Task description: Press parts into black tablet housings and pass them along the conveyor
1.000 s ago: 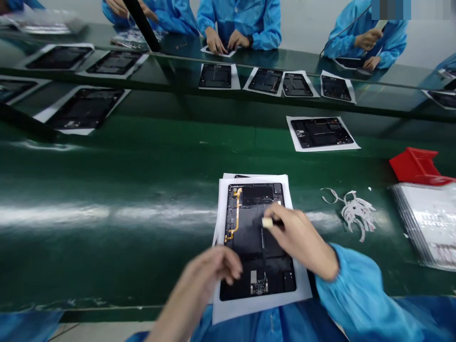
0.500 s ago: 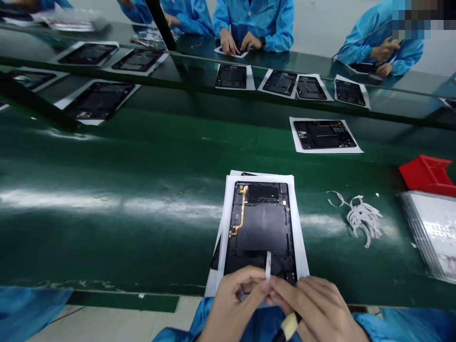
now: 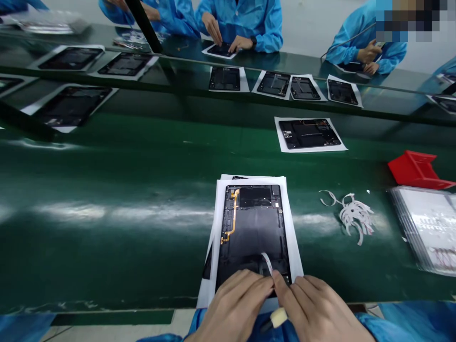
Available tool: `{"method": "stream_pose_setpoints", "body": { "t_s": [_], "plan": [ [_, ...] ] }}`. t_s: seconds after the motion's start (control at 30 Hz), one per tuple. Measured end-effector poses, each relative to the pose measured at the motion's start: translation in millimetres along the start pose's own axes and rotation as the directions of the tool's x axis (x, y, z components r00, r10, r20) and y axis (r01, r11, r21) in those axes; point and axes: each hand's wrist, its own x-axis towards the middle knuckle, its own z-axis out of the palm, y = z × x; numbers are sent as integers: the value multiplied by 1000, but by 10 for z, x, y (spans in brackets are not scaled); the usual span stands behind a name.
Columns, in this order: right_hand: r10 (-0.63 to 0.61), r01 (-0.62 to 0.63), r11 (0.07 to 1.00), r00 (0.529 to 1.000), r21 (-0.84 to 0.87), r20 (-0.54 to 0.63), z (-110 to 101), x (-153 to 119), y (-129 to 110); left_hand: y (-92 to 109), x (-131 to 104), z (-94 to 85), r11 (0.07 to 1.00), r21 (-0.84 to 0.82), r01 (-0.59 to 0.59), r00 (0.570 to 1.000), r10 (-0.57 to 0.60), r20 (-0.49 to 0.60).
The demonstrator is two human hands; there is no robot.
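Observation:
An open tablet housing with an orange flex cable lies on white paper in front of me. A curved white strip, like adhesive backing, rises over its lower part. My right hand is closed, its index finger and thumb at the strip's near end. A dark tool with a pale yellow wrap sticks out from under that hand. My left hand lies over the housing's near edge, fingers closed together and touching the right; what they hold is hidden.
Right of the housing lies a heap of peeled white strips. Beyond are a red bin and stacked clear trays. Another tablet housing lies farther back. Several more rest on the raised shelf, with co-workers behind it.
My left fingers have moved from a raised pinch to lying flatter over the housing's near edge. The strip now bends to the left. The whole view has shifted slightly.

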Motion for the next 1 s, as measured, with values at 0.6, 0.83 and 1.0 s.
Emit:
{"method": "stream_pose_setpoints", "body": {
  "t_s": [0.6,0.83,1.0],
  "plan": [
    [16,-10,989,999,150,-40,-56,81,172,-108,42,-52,986,9,-165,986,166,-11],
    [-10,10,1000,1000,2,-17,-1,122,125,-26,56,-32,925,314,-214,968,244,-59],
    [15,-15,1000,1000,20,-25,87,119,82,-46,96,-36,907,376,-191,975,220,-34]
  ]
}}
